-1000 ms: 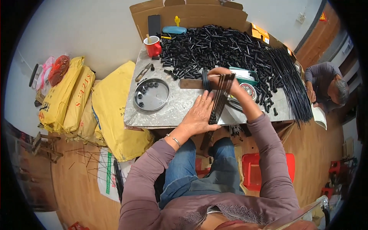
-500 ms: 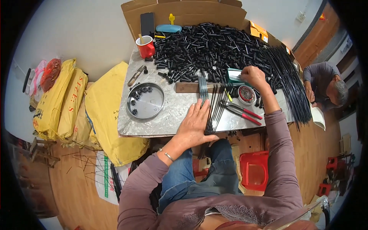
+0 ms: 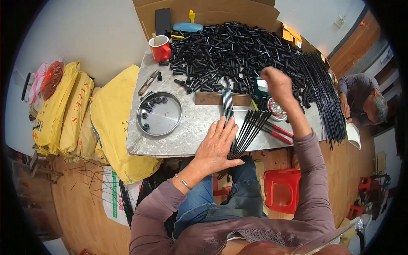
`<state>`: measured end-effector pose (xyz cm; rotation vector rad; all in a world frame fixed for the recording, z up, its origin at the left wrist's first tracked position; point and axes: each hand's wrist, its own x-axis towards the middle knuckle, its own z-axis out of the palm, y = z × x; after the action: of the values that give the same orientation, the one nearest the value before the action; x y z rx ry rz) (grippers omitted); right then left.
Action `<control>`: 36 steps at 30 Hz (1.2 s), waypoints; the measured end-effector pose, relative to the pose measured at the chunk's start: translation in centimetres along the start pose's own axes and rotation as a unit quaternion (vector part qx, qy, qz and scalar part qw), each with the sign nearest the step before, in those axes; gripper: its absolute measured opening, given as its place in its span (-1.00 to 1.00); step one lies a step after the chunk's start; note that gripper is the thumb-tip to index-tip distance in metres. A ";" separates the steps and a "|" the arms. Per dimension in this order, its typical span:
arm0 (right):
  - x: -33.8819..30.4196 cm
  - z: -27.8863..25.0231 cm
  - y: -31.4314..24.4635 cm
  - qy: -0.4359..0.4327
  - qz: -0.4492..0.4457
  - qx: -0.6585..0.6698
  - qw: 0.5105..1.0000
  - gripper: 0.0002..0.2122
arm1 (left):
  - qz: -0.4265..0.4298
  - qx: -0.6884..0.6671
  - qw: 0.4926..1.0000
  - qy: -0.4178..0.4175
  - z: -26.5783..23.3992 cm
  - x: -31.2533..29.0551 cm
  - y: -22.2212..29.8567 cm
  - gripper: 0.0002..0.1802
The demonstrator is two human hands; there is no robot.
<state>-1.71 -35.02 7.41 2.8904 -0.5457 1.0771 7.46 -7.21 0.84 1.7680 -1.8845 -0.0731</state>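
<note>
My left hand [image 3: 216, 146] lies flat, fingers stretched out and thumb apart, on a bundle of thin black rods [image 3: 227, 104]. The rods run across a wooden block [image 3: 207, 99]. Just right of the hand, more black rods [image 3: 251, 127] fan out over the table. My right hand [image 3: 278, 87] is raised with curled fingers above the green-edged box [image 3: 262, 86]; whether it holds anything is hidden. Below it sits a round container [image 3: 277, 108], partly covered by the forearm. Pliers with red handles [image 3: 280, 134] lie partly under the fanned rods.
A heap of black bolt-shaped parts [image 3: 225, 51] covers the table's far side. At left are a round metal tray [image 3: 168, 127] with small black pieces, a folding knife [image 3: 148, 83] and a red mug [image 3: 160, 52]. Long black rods [image 3: 329, 106] overhang the right edge. Another person [image 3: 361, 95] sits at right.
The loose rods beside my left hand have spread to the right, over the pliers. My right hand has risen slightly and shifted a little left. The left hand stays on the bundle.
</note>
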 end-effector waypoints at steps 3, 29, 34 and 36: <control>-0.5 2.7 -4.1 -0.105 -0.033 0.095 0.989 -0.94 | -0.002 0.006 1.000 0.000 -0.1 -0.1 -0.1 0.08; -0.7 4.8 -4.8 -0.163 0.075 0.173 0.969 -0.89 | -0.002 -0.018 1.000 0.002 0.0 0.0 -0.6 0.09; -0.3 4.8 -4.5 -0.119 0.006 0.113 0.986 -0.94 | -0.002 -0.017 1.000 -0.001 -0.1 -0.1 -0.4 0.09; -0.3 4.9 -4.4 -0.116 0.023 0.126 0.985 -0.95 | -0.001 -0.017 1.000 -0.001 -0.1 0.0 -0.4 0.10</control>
<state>2.58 -31.42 3.97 3.2675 -0.5186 0.8784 7.90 -7.21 0.72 1.7484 -1.8719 -0.1085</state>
